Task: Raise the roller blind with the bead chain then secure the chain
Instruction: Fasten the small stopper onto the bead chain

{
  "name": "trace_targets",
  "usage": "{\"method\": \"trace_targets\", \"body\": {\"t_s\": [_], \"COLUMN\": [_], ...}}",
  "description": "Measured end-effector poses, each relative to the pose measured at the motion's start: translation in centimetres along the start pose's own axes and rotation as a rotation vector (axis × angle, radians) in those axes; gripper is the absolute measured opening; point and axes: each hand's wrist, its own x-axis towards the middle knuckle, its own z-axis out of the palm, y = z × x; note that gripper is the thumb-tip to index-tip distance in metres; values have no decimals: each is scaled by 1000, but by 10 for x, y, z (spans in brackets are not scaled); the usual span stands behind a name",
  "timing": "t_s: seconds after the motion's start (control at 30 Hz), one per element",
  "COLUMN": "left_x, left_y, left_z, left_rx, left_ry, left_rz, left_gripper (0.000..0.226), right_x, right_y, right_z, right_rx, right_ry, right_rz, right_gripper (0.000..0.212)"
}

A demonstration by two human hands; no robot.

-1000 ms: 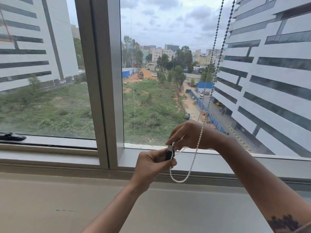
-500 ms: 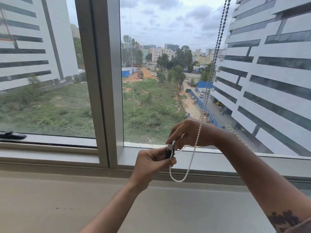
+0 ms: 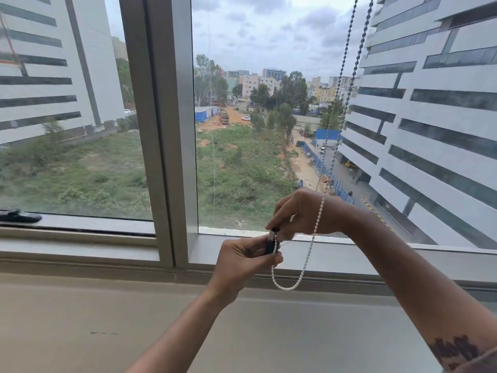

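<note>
A white bead chain [image 3: 309,254] hangs in two strands from the top right, crosses my right wrist and loops below my hands. A small black clip [image 3: 271,243] with a white top sits between my hands, with chain beads running along it. My left hand [image 3: 242,261] grips the clip from below, fingers curled round it. From above, my right hand [image 3: 301,214] pinches the top of the clip and the chain. The roller blind itself is out of view above the frame.
A grey window frame post [image 3: 164,130] stands left of my hands. The window sill [image 3: 376,258] runs behind them, with a beige ledge [image 3: 107,319] below. A black window handle [image 3: 18,215] lies at the far left.
Both hands stay together on the clip with hardly any movement. The two chain strands have swung slightly and hang closer together than one second ago.
</note>
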Motion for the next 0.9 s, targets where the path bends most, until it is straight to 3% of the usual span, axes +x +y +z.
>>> {"method": "trace_targets", "body": {"t_s": [0.7, 0.9], "left_x": [7, 8], "left_y": [8, 10], "left_z": [-11, -12], "left_rx": [42, 66], "left_ry": [20, -1], "left_rz": [-31, -6], "left_gripper": [37, 34], "right_x": [15, 16], "right_y": [1, 1], "right_z": [2, 6], "right_rx": [21, -38], "right_ry": [-27, -6], "right_rz": [4, -69], "right_gripper": [30, 27]}}
